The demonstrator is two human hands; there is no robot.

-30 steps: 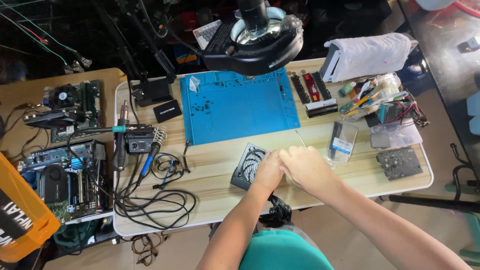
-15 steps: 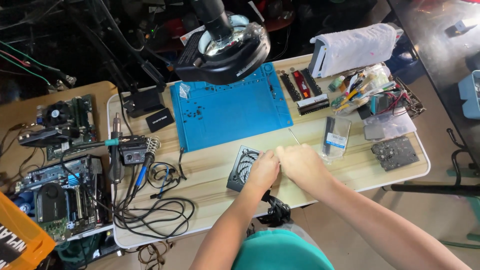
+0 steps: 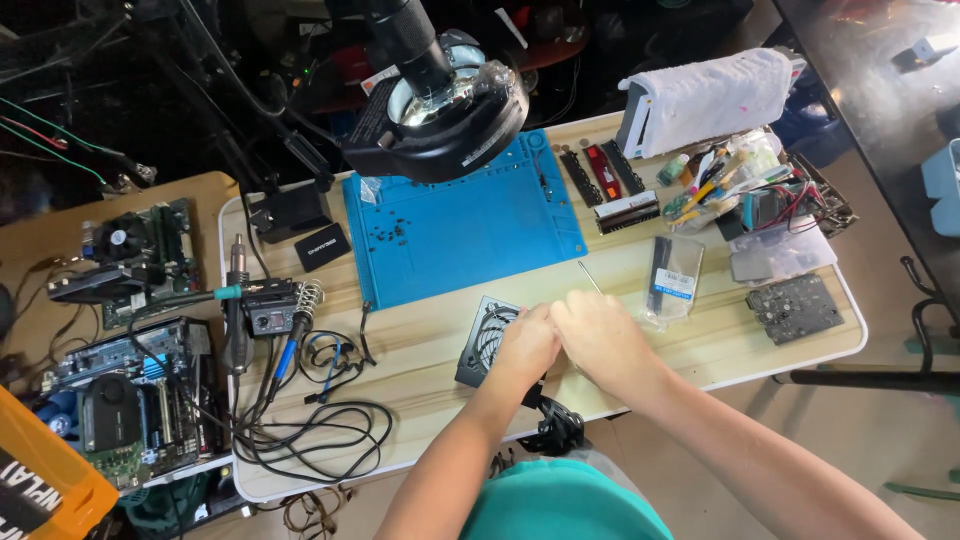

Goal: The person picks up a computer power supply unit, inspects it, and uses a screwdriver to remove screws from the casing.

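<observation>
Fan [image 3: 484, 338]: small black square case fan, laid flat on the table [image 3: 420, 330] near the front edge, just below the blue mat [image 3: 470, 235]. Its right part is covered by the hands.
Left hand [image 3: 527, 345]: laid on the fan's right edge, fingers curled down. Whether the frame is pinched or only pressed cannot be told, as the fingertips are hidden.
Right hand [image 3: 603, 335]: pressed against the left hand, fingers closed. A thin metal rod [image 3: 588, 276] sticks out beyond it toward the mat; probably a slim driver held in the fist, but the grip itself is not seen.
Step in hand: judged as close work on the fan's right side, with the fan steadied by the left hand and the tool applied by the right.
Handling need: the fan has to be kept flat and pinned; the rod tip has to be kept on its spot, since the spot is masked by both hands.
Nearby: a clear packet [image 3: 672, 280] lies just right of the hands. A ring lamp [image 3: 440, 115] hangs over the mat. A soldering station [image 3: 270, 305] and loose cables [image 3: 310, 430] lie well to the left.
</observation>
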